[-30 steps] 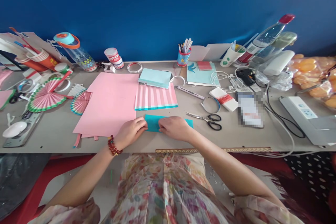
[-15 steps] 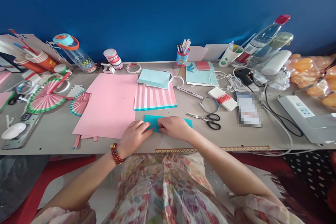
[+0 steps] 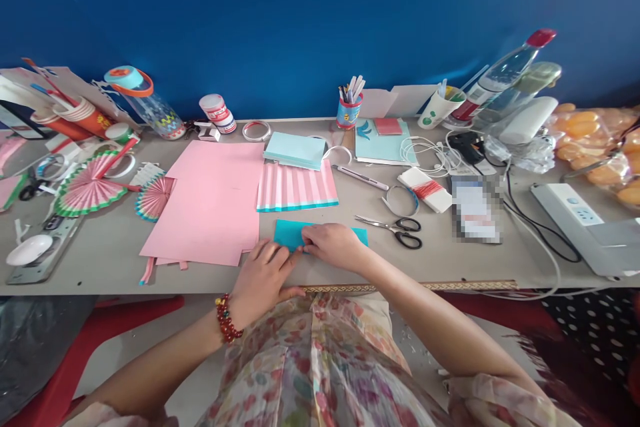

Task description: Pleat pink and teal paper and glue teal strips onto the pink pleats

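Observation:
A folded piece of teal paper [image 3: 289, 232] lies flat near the front edge of the table. My right hand [image 3: 333, 245] rests on its middle with curled fingers, thumb and forefinger pressed together at the paper. My left hand [image 3: 265, 273] lies along the near left edge of the paper, fingers stretched out and the thumb held apart toward the table edge. Its forefinger tip almost meets my right fingertips. Just beyond is a pleated pink-and-white paper [image 3: 297, 187] with a teal border. Black-handled scissors [image 3: 395, 228] lie to the right.
Large pink sheets [image 3: 205, 200] cover the table on the left, near paper fans [image 3: 90, 187]. Behind are a stack of light-blue paper [image 3: 294, 149], a utility knife [image 3: 361, 177] and a pen cup [image 3: 349, 110]. Rightward lie wound red thread [image 3: 427, 188], a phone [image 3: 475, 207] and cables.
My left hand has slid down toward me and slightly right, to the paper's near edge, with its thumb now spread out. My right hand stays nearly in place on the teal paper.

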Motion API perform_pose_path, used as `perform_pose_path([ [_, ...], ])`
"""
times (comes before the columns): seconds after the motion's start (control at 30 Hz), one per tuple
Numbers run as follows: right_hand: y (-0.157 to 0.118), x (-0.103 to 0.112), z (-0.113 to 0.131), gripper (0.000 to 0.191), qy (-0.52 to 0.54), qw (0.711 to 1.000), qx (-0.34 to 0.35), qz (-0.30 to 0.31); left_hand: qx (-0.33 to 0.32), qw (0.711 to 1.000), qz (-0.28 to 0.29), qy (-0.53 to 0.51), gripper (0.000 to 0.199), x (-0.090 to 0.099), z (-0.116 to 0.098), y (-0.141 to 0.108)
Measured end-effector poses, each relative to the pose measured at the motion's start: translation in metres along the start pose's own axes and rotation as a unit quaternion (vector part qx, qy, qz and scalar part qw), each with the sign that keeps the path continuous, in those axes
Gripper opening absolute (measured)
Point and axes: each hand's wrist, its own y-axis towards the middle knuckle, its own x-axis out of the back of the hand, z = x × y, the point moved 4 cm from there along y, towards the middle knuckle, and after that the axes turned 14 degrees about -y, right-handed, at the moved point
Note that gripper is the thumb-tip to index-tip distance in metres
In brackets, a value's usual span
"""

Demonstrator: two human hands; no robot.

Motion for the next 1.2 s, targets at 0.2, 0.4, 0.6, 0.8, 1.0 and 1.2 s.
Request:
perform_pose_path([
  [0.2,0.0,0.0,0.0,0.011,0.002,1.0,-0.002,0.004,0.01,0.999,-0.03,-0.007,0.068,-0.004,0.003,-0.013],
  [0.4,0.0,-0.002,0.0,0.012,-0.003,1.0,-0.005,0.007,0.034,0.996,-0.081,-0.009,0.063,-0.001,0.012,-0.035],
  [0.6,0.0,0.0,0.001,0.012,0.007,1.0,0.002,0.011,0.031,0.989,-0.118,-0.08,0.05,0.004,0.001,-0.024],
  [0.8,-0.007,0.001,-0.003,0.011,0.041,0.999,0.021,-0.012,-0.023,0.989,-0.074,-0.125,0.044,-0.015,-0.016,-0.001],
  [1.0,-0.039,0.003,-0.024,0.01,0.065,0.997,-0.018,-0.024,-0.022,0.993,-0.037,-0.106,0.049,-0.017,-0.014,0.002],
  [1.2,-0.057,-0.003,-0.035,0.016,0.09,0.992,-0.078,-0.032,-0.023,0.997,-0.005,-0.071,0.058,-0.017,-0.012,0.01],
])
